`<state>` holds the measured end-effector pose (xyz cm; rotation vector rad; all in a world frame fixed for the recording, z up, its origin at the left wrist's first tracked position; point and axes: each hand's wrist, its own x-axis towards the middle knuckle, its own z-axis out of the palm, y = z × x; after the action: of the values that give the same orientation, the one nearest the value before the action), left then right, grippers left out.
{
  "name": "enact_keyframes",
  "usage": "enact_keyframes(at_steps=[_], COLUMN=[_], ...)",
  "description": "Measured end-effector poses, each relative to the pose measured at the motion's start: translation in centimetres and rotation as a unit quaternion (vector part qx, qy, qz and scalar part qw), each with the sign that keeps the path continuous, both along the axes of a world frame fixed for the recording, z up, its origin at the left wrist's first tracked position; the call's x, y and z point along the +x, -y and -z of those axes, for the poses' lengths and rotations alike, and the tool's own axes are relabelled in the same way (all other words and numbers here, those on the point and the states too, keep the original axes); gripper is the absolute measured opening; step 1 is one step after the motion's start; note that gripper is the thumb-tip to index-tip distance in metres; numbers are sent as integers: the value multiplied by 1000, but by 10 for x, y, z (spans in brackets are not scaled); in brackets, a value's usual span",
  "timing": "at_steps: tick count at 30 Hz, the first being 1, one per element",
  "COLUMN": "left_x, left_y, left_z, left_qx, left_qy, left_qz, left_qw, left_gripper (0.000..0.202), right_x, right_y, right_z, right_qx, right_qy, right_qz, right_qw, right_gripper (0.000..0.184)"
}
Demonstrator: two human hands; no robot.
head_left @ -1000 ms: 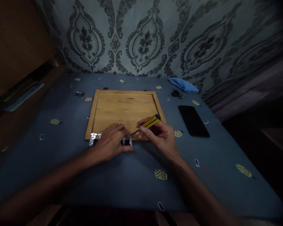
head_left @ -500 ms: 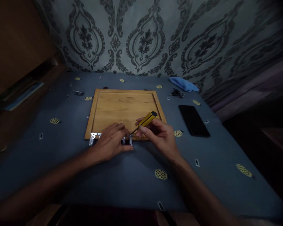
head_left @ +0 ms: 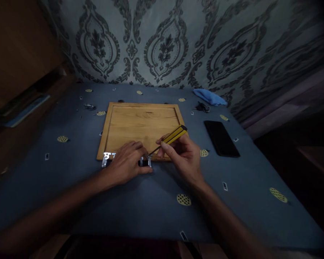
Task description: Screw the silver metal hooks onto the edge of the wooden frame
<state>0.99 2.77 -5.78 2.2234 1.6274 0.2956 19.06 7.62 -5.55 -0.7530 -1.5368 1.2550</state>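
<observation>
A square wooden board (head_left: 142,124) with a raised rim lies flat on the blue patterned cloth. A shiny metal handle (head_left: 109,157) sits along the board's near edge. My left hand (head_left: 128,162) lies over that handle, fingers curled down on it. My right hand (head_left: 182,154) pinches a yellow and black screwdriver (head_left: 172,136). The screwdriver's tip points down-left at the handle's right end, beside my left fingertips.
A black phone (head_left: 221,138) lies right of the board. A blue cloth (head_left: 209,96) and a small dark object (head_left: 202,107) sit at the back right. Small metal parts (head_left: 89,106) lie at the back left. The patterned wall stands behind the table.
The screwdriver's handle has swung slightly up and to the right in my right hand. My left hand has stayed on the metal handle.
</observation>
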Motion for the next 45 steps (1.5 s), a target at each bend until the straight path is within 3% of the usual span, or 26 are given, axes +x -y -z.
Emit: enact_keyframes(at_steps=[9, 21, 31, 45], left_x=[0, 0, -3, -1], left_y=[1, 0, 6, 13], left_z=[-2, 1, -1, 3], left_qx=[2, 13, 33, 24], left_qy=[9, 13, 15, 9], left_qz=[-5, -3, -2, -24], left_qw=[1000, 1000, 999, 999], left_gripper=[40, 40, 50, 40], right_x=[3, 5, 4, 4], right_y=[-5, -6, -5, -6], right_z=[8, 14, 11, 14], right_qx=[57, 101, 119, 111], right_qy=[61, 152, 158, 152], right_qz=[12, 15, 6, 0], right_qw=[996, 983, 980, 982], right_gripper=[20, 20, 23, 21])
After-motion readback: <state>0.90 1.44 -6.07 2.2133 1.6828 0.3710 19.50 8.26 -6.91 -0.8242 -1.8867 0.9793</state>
